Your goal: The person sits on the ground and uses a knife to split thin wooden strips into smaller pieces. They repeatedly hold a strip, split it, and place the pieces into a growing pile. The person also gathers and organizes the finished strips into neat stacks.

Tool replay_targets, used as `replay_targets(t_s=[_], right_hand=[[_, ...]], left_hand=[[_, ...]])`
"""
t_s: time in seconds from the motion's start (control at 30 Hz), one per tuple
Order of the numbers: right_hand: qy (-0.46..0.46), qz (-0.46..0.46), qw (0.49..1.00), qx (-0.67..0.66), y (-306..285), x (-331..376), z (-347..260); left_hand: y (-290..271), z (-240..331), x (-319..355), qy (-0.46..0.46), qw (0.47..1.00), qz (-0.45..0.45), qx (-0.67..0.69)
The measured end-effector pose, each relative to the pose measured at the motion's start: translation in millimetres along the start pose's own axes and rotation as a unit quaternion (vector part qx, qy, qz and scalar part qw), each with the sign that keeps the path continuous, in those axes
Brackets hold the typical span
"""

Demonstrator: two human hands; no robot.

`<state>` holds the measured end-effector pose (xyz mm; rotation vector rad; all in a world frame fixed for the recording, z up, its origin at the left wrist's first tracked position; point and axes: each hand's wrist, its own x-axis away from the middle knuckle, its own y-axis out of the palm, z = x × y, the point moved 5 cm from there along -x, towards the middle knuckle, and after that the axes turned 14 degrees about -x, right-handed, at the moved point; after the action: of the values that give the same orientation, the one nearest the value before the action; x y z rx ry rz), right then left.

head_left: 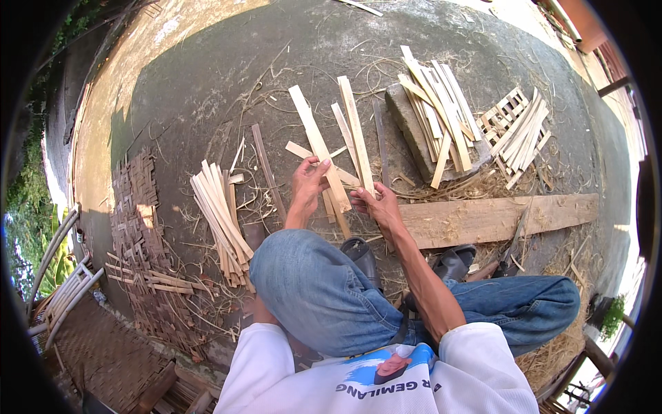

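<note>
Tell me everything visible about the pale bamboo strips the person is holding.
The pale flat bamboo strips are thin split slats, light tan, fanned over the dark ground. Several cross near their lower ends, where the left hand and right hand pinch them. Their upper ends splay away from the person, two long ones reaching farthest.

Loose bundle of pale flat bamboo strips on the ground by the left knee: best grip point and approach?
Grip the bundle of pale flat bamboo strips at mid-length, coming from above with fingers wrapping across the strips. They lie flat and fan apart at the near end, so an end grip would probably catch only a few. The left hand is nearest.
</note>
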<state>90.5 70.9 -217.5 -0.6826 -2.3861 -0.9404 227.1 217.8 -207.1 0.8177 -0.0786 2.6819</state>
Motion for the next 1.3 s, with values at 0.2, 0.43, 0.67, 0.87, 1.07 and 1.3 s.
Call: replay_targets(t_s=[0.2,0.43,0.67,0.87,1.07,1.3], right_hand=[[0.012,0.009,0.999,0.046,-3,2,11],[-0.138,0.006,0.983,0.121,-30,-8,33],[-0.13,0.043,0.978,0.16,-24,13,-5],[-0.129,-0.012,0.985,0.116,-31,3,10],[-0.084,-0.02,0.995,0.056,-19,12,6],[-0.085,-0.034,0.994,0.053,-17,10,7]], left_hand=[[32,-27,25,0.003,1.0,-0.02,-0.023],[27,-46,43,0.023,0.972,0.094,-0.216],[-8,-75,40,0.071,0.811,0.133,-0.566],[-16,-90,27,0.052,0.836,0.128,-0.531],[-32,-80,18,0.019,0.922,0.158,-0.354],[-17,-27,31,0.055,0.996,0.001,-0.069]])
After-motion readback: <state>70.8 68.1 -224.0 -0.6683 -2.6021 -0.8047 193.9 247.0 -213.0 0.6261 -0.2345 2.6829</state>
